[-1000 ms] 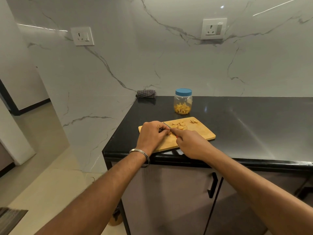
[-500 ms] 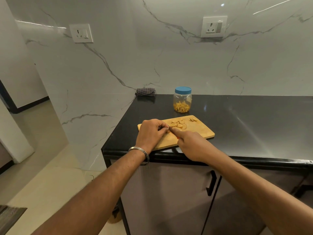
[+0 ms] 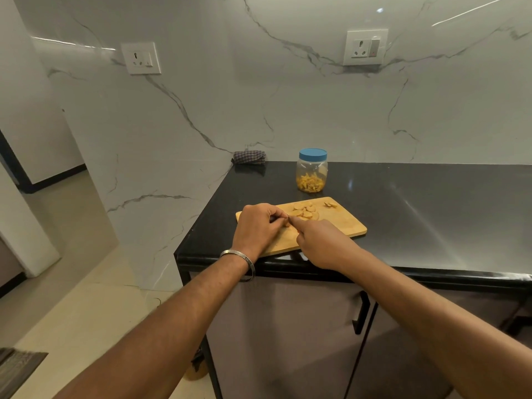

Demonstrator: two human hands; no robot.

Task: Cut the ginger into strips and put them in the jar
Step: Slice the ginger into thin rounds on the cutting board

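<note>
A wooden cutting board [image 3: 342, 226] lies near the front edge of the black counter. Several pale ginger slices [image 3: 306, 212] sit on it, with a few cut bits [image 3: 330, 205] at its far corner. My left hand [image 3: 259, 227] is curled over a ginger piece, pinning it to the board. My right hand [image 3: 324, 244] grips a knife, forefinger stretched along its back; the blade is mostly hidden between the hands. Behind the board stands a clear plastic jar [image 3: 312, 171] with a blue lid on, holding yellow ginger strips at its bottom.
A checked folded cloth [image 3: 249, 156] lies at the back left corner of the counter [image 3: 431, 214]. The counter ends just left of the board, with floor below. Two wall sockets are on the marble wall. Cabinet doors with a black handle [image 3: 361, 313] are beneath.
The hands have stayed together on the board with only small shifts. The knife blade, visible a second ago between the hands, is now mostly hidden.
</note>
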